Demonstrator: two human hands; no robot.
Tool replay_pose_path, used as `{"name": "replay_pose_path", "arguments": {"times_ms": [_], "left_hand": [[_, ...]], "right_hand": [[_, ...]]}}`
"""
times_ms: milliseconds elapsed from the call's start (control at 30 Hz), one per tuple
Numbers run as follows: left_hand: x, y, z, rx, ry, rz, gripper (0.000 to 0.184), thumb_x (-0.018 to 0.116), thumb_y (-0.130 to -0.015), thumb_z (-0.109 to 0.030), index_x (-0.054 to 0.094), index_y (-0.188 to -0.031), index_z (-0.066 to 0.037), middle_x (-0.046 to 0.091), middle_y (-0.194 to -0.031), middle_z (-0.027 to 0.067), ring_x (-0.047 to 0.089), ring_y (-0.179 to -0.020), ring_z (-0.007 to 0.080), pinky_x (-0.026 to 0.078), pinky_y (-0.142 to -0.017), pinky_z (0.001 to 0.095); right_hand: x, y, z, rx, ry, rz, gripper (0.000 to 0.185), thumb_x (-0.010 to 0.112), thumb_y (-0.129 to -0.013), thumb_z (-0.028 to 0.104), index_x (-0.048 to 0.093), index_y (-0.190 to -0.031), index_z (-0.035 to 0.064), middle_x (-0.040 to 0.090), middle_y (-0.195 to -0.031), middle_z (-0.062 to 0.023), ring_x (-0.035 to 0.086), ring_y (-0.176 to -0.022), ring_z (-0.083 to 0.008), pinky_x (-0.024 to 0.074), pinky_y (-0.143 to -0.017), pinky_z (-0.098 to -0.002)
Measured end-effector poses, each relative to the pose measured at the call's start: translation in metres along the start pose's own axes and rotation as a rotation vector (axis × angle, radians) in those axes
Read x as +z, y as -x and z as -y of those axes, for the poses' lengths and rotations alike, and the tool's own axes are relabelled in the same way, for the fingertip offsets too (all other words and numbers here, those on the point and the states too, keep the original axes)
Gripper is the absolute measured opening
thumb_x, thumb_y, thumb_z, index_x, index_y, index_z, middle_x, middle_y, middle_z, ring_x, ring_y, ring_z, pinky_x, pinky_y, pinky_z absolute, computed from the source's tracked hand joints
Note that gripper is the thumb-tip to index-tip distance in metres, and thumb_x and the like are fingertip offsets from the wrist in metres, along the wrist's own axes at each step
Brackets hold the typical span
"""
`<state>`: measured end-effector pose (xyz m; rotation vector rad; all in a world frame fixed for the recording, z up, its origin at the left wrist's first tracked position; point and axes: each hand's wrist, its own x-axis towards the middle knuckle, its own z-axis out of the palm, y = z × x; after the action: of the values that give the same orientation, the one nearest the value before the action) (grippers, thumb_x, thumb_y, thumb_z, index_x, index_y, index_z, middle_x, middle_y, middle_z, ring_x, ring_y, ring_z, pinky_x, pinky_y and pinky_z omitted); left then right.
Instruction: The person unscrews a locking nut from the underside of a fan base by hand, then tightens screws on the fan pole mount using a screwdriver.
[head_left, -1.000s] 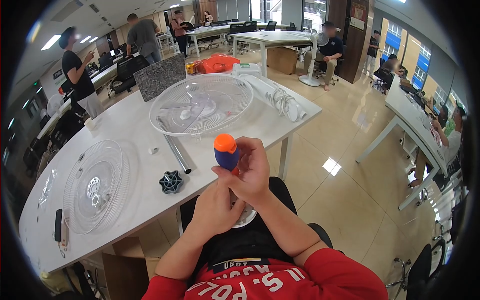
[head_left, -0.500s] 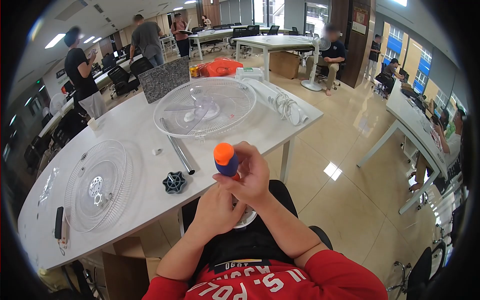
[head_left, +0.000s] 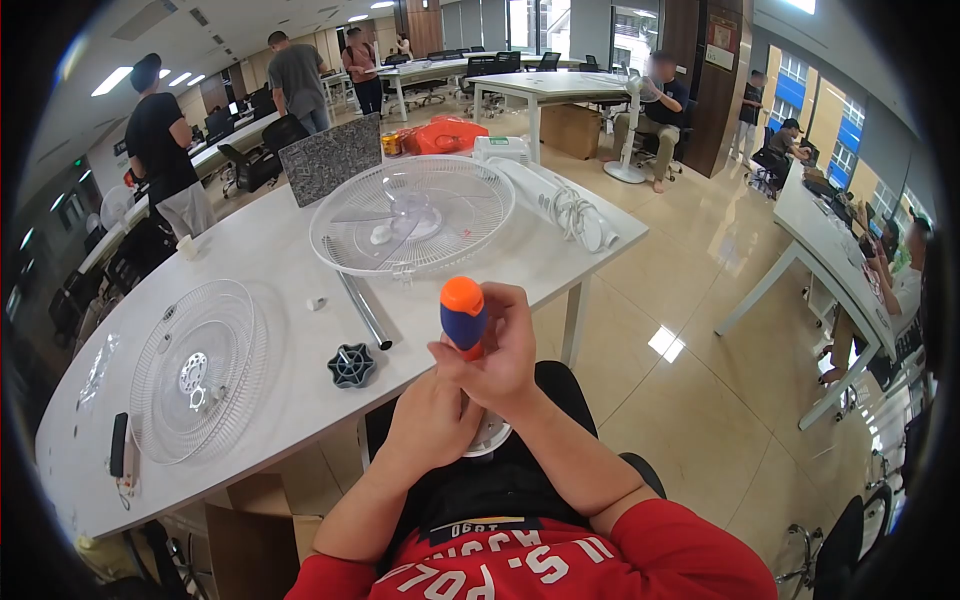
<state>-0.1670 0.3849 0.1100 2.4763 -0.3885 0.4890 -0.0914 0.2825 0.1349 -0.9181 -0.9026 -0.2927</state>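
A screwdriver with an orange and blue handle (head_left: 464,318) stands upright in my right hand (head_left: 500,355), whose thumb and fingers close round the lower handle. Just below it, my left hand (head_left: 430,420) is closed beside the screwdriver's lower end; what its fingers grip is hidden. A white round part (head_left: 490,438) shows partly beneath both hands, above my lap. On the table to the left lie a dark star-shaped knob (head_left: 351,366) and a metal tube (head_left: 364,312).
The white table (head_left: 270,400) bears a fan cage with clear blades (head_left: 412,215), another clear grille (head_left: 195,372), a black-handled tool (head_left: 118,445), a dark speckled panel (head_left: 332,160) and a white stand with coiled cable (head_left: 568,210). Several people are farther off.
The screwdriver's handle has tilted slightly and shifted a little right with my right hand. My left hand has barely moved. In the background, people have changed posture.
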Motion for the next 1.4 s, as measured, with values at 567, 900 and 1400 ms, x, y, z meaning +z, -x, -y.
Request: {"name": "replay_pose_path", "arguments": {"times_ms": [567,900,1400], "left_hand": [[-0.002,0.001,-0.001,-0.02,0.005,0.052,0.031,0.062,-0.09,-0.016,0.053,-0.114,0.002,0.066,-0.1,0.0231,0.064,-0.089,0.0455,0.051,-0.074,0.0517],[-0.005,-0.001,-0.01,-0.068,0.084,-0.02,0.033,0.062,-0.09,-0.017,0.054,-0.116,0.002,0.066,-0.099,0.0225,0.064,-0.09,0.0451,0.051,-0.075,0.0515],[-0.005,-0.001,-0.016,-0.18,0.127,-0.039,0.03,0.059,-0.091,-0.019,0.059,-0.115,-0.001,0.069,-0.1,0.0234,0.065,-0.094,0.0458,0.051,-0.079,0.0516]], "right_hand": [[-0.003,0.001,-0.005,-0.064,0.151,0.041,0.057,0.074,-0.091,0.026,0.048,-0.132,-0.0047,0.057,-0.107,-0.0076,0.058,-0.089,-0.0122,0.0503,-0.079,-0.0277],[-0.021,0.003,-0.003,0.061,0.127,0.204,0.042,0.067,-0.093,0.02,0.054,-0.125,-0.0039,0.063,-0.099,-0.008,0.06,-0.088,-0.0115,0.0502,-0.081,-0.027],[-0.028,-0.005,-0.006,-0.131,0.389,0.238,0.039,0.074,-0.087,0.016,0.057,-0.116,-0.0024,0.056,-0.1,-0.0051,0.053,-0.083,-0.0105,0.0472,-0.075,-0.0256]]}}
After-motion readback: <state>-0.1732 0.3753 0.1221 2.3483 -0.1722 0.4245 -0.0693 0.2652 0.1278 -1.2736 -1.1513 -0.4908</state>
